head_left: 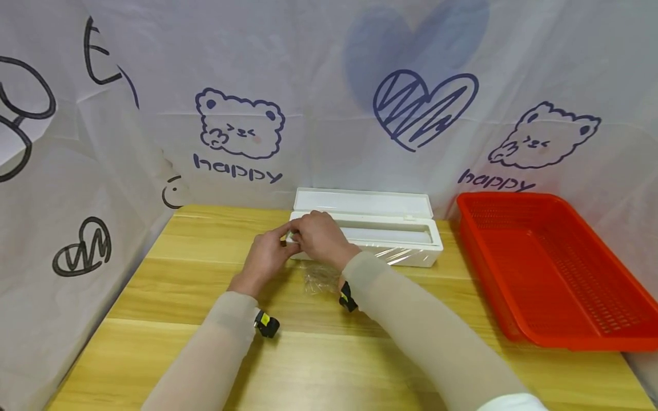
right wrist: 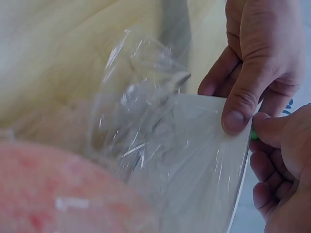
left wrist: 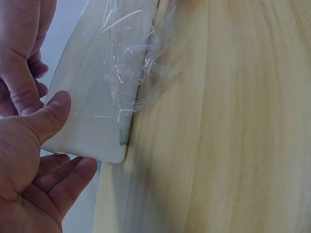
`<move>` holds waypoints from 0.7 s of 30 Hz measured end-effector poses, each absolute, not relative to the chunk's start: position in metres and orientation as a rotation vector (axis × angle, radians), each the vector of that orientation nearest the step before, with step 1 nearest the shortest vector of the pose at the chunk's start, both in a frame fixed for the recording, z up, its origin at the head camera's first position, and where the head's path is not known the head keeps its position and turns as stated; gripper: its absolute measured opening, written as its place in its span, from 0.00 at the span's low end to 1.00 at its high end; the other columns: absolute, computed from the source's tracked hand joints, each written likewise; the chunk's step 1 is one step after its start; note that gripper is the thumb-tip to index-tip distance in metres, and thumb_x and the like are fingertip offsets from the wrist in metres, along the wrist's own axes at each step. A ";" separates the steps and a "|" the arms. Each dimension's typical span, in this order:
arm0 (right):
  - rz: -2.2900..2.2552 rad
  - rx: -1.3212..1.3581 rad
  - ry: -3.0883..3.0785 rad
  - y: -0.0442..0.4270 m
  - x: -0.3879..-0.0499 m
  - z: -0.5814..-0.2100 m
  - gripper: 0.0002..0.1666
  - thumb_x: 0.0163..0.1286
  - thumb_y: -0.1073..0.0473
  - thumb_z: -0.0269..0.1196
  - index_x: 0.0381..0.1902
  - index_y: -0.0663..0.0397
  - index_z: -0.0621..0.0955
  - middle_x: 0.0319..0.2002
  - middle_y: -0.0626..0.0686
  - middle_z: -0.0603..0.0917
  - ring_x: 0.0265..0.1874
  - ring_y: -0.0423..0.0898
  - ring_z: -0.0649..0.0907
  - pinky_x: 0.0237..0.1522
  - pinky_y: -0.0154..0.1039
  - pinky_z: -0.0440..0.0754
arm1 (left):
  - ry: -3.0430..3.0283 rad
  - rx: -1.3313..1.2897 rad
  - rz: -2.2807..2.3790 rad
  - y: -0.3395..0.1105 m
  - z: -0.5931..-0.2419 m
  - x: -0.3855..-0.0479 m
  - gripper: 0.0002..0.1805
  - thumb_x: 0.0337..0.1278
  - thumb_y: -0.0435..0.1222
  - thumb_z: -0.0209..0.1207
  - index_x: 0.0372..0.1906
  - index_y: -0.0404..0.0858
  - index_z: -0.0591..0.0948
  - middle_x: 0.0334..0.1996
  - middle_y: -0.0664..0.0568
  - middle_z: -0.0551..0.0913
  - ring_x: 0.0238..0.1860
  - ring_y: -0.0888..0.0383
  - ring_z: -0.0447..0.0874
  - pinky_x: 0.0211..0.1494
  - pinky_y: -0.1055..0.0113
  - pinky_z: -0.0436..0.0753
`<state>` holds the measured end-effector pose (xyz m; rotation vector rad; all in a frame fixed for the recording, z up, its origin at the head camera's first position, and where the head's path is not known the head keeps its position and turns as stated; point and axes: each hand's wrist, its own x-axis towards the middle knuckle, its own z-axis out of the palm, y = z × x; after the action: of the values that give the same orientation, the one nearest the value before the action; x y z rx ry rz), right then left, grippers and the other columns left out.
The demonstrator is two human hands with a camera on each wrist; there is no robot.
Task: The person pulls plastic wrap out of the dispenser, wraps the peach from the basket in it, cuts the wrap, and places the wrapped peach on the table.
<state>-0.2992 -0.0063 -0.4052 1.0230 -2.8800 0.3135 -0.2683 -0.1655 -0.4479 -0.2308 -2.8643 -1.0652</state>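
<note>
A white cling film dispenser box (head_left: 411,258) stands at the back of the table, its lid (head_left: 362,201) raised and a white roll (head_left: 388,235) inside. Clear cling film (head_left: 320,278) hangs crumpled over its front onto the table. With the thumb on the front face and fingers at the end, my left hand (head_left: 263,260) grips the box's left end. My right hand (head_left: 325,237) is bent over the same corner; in the right wrist view its thumb and finger pinch a small green piece (right wrist: 254,135) at the box edge. Most of that piece is hidden.
A red plastic basket (head_left: 540,274) stands on the right side of the wooden table (head_left: 319,371). Behind the box hangs a white cloth (head_left: 329,142) with drawn bears and hearts, and it also covers the left side.
</note>
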 end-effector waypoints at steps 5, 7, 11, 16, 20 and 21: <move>0.250 1.034 -2.849 0.000 -0.298 -0.405 0.08 0.79 0.56 0.64 0.46 0.47 0.90 0.39 0.46 0.92 0.41 0.48 0.85 0.54 0.47 0.83 | -2.866 -0.243 -1.072 -0.165 -0.447 -0.268 0.36 0.66 0.48 0.70 0.76 0.45 0.75 0.37 0.44 0.89 0.33 0.55 0.83 0.38 0.61 0.79; 0.239 1.053 -2.836 0.002 -0.298 -0.405 0.08 0.79 0.56 0.64 0.46 0.47 0.90 0.40 0.46 0.92 0.40 0.48 0.85 0.52 0.48 0.83 | -2.875 -0.245 -1.065 -0.165 -0.446 -0.268 0.38 0.65 0.49 0.70 0.77 0.44 0.74 0.47 0.40 0.90 0.39 0.53 0.87 0.43 0.59 0.82; 0.220 1.086 -2.819 0.005 -0.298 -0.403 0.08 0.78 0.56 0.65 0.45 0.48 0.91 0.40 0.46 0.92 0.39 0.49 0.84 0.48 0.47 0.82 | -2.899 -0.232 -1.077 -0.165 -0.445 -0.269 0.39 0.65 0.50 0.70 0.78 0.43 0.72 0.56 0.37 0.88 0.45 0.50 0.90 0.49 0.55 0.85; 0.208 1.096 -2.827 0.008 -0.299 -0.403 0.07 0.78 0.55 0.66 0.45 0.48 0.90 0.39 0.48 0.92 0.40 0.50 0.85 0.48 0.48 0.81 | -2.911 -0.222 -1.110 -0.165 -0.445 -0.268 0.40 0.65 0.49 0.70 0.78 0.43 0.71 0.63 0.36 0.84 0.53 0.48 0.91 0.49 0.56 0.86; 0.187 1.117 -2.827 0.013 -0.299 -0.401 0.06 0.77 0.56 0.67 0.44 0.49 0.90 0.39 0.50 0.91 0.41 0.52 0.85 0.49 0.50 0.82 | -2.913 -0.225 -1.115 -0.166 -0.443 -0.268 0.39 0.66 0.48 0.70 0.78 0.43 0.71 0.63 0.36 0.84 0.53 0.48 0.91 0.47 0.57 0.86; 0.180 1.123 -2.825 0.015 -0.300 -0.400 0.06 0.77 0.57 0.67 0.44 0.50 0.90 0.39 0.50 0.92 0.41 0.53 0.85 0.49 0.51 0.82 | -2.916 -0.222 -1.114 -0.167 -0.443 -0.268 0.39 0.66 0.48 0.70 0.78 0.43 0.71 0.63 0.36 0.84 0.53 0.48 0.91 0.47 0.58 0.86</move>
<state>-0.2996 0.0148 -0.4004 1.1228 -2.8252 0.1804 -0.2676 -0.1670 -0.4428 -0.2223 -2.9159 -1.1136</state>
